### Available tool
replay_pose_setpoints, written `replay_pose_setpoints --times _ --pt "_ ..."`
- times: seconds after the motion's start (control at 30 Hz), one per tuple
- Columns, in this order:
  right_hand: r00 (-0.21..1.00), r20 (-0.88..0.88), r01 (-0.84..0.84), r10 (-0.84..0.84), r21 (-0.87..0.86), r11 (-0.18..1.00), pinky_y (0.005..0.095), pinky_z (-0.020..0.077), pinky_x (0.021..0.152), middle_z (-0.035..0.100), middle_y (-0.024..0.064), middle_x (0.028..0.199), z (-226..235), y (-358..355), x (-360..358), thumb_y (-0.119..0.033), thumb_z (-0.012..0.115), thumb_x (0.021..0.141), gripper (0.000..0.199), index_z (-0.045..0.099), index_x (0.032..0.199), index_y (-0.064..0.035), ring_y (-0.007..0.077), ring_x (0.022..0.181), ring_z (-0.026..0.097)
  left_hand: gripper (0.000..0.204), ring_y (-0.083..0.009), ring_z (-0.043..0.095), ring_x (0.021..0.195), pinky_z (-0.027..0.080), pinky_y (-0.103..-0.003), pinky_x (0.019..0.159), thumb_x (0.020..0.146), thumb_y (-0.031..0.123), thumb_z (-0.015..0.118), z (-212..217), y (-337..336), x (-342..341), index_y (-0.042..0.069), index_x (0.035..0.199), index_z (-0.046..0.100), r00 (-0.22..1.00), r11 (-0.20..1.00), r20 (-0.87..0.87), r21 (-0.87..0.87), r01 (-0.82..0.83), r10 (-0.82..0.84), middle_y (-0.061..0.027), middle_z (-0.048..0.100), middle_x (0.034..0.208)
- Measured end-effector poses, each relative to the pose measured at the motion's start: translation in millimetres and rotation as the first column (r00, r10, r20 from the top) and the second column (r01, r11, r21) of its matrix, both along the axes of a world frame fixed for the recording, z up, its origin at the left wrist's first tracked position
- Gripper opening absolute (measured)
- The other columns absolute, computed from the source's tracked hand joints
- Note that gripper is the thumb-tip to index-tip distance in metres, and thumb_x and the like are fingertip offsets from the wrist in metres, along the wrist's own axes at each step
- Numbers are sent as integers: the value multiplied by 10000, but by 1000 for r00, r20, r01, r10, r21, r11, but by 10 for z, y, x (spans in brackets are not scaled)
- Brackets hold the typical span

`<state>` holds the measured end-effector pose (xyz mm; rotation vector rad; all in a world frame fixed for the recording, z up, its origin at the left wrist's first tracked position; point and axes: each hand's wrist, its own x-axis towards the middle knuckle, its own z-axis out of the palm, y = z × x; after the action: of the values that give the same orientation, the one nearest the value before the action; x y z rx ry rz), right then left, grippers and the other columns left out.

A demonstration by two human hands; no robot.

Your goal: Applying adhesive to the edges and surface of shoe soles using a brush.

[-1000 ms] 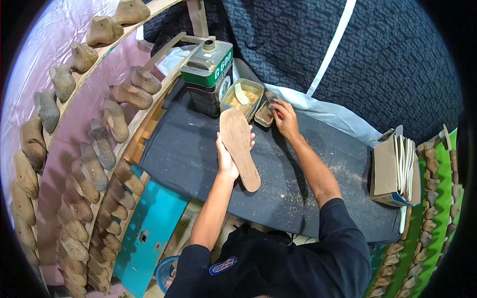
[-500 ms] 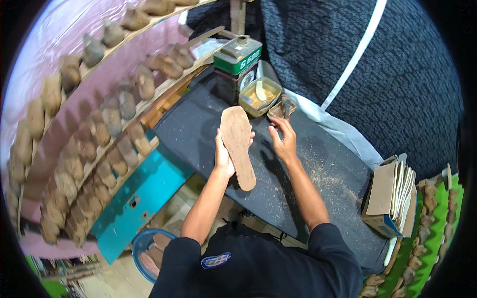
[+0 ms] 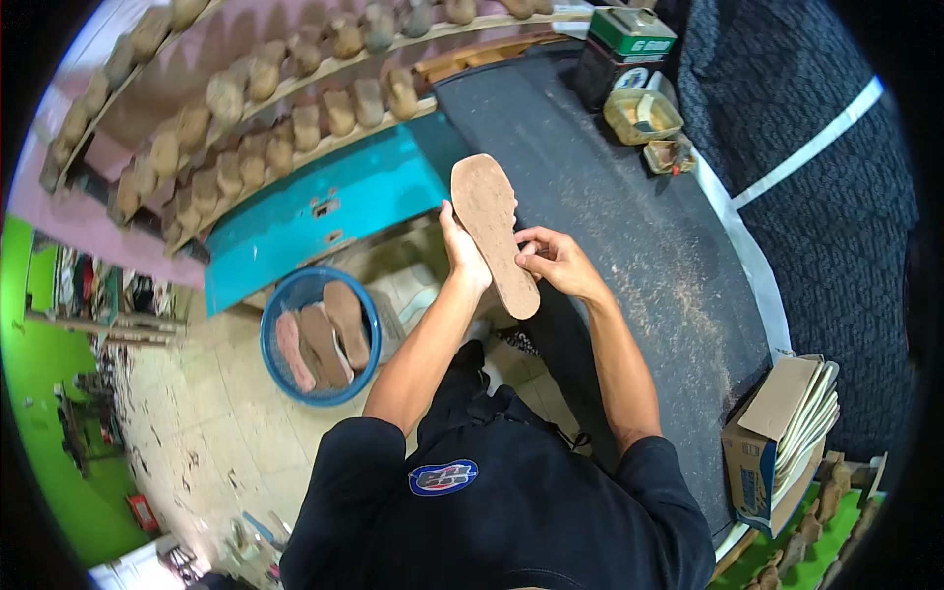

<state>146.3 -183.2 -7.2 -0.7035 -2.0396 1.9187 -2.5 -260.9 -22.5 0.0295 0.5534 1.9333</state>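
Observation:
I hold a tan shoe insole (image 3: 494,231) upright-flat in front of me, over the edge of the dark work table (image 3: 629,236). My left hand (image 3: 460,254) grips its left edge from underneath. My right hand (image 3: 553,261) pinches its right edge near the heel end. Both forearms come up from my black shirt at the bottom. The insole's rough brown face is toward me.
A blue basin (image 3: 317,336) with three insoles sits on the tiled floor at my left. Racks of wooden shoe lasts (image 3: 265,108) curve along the top left. A green can (image 3: 625,47) and small glue trays (image 3: 643,114) stand at the table's far end. A box of stacked boards (image 3: 785,433) sits lower right.
My view has swung left and down, and both hands have lifted the insole off the table toward its left edge. My right hand, earlier near the glue trays, now holds the insole.

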Motion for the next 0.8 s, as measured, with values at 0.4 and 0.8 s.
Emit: replay_pose_setpoints --times 0.4,0.8 --pt "904 179 -357 389 -188 915 260 519 539 583 5 725 -757 -1285 -503 -164 655 930 321 563 1181 13 94 625 598 893 -317 652 1024 503 -421 871 899 739 238 -758 -1608 -238 29 1375 497 975 956 -9 -194 -220 223 -183 651 1175" --pt "706 320 -520 631 -371 769 337 608 576 613 90 843 -1569 -2517 -1910 -182 689 884 282 603 1090 -8 177 695 642 610 -292 617 983 496 -413 855 900 487 430 -2208 -3229 -1205 66 1330 526 897 772 -89 -476 -421 434 -138 633 1166"
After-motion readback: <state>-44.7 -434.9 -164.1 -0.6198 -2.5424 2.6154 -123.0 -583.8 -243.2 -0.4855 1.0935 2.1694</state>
